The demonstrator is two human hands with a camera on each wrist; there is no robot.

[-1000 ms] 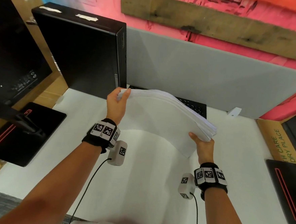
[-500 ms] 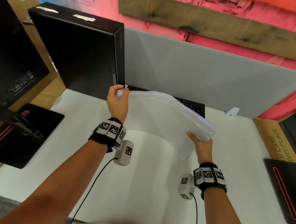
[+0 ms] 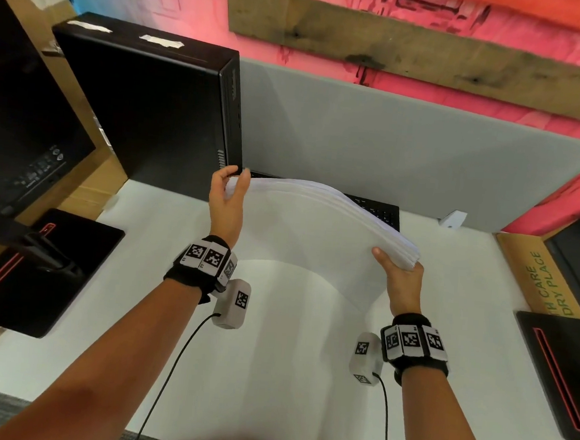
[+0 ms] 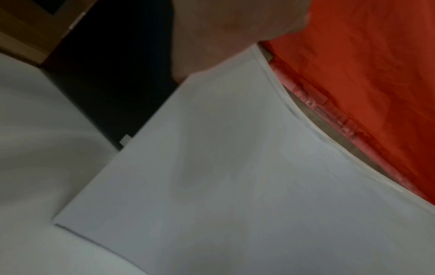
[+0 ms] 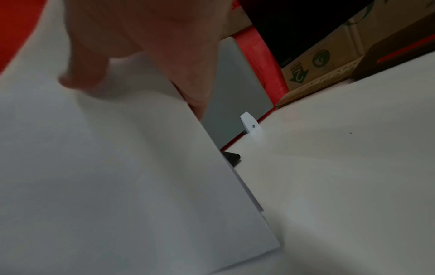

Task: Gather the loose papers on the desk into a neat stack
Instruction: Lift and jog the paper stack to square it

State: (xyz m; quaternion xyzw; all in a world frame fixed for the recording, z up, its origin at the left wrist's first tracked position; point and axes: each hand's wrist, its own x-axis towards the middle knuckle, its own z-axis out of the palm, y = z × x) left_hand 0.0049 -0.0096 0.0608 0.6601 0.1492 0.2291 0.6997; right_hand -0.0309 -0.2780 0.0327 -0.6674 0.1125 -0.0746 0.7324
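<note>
A thick bundle of white papers (image 3: 308, 228) stands on its lower edge on the white desk (image 3: 271, 373), bowed upward between both hands. My left hand (image 3: 226, 198) pinches the top left corner with thumb and fingers. My right hand (image 3: 398, 272) grips the right edge, thumb on the near face. The left wrist view shows the papers (image 4: 235, 176) from below, with my left hand (image 4: 223, 37) at their upper corner. In the right wrist view my right hand (image 5: 146, 52) holds the sheets (image 5: 105, 176), whose lower corner meets the desk.
A black computer tower (image 3: 152, 107) stands just left of the papers, a black keyboard (image 3: 378, 212) behind them against a grey divider panel (image 3: 406, 152). A monitor base (image 3: 31, 270) sits at left. A cardboard box (image 3: 545, 279) and another black base (image 3: 566, 376) sit at right.
The left hand has edged slightly right and its fingers have shifted on the top corner. The bundle stays upright and bowed; the right hand has barely moved.
</note>
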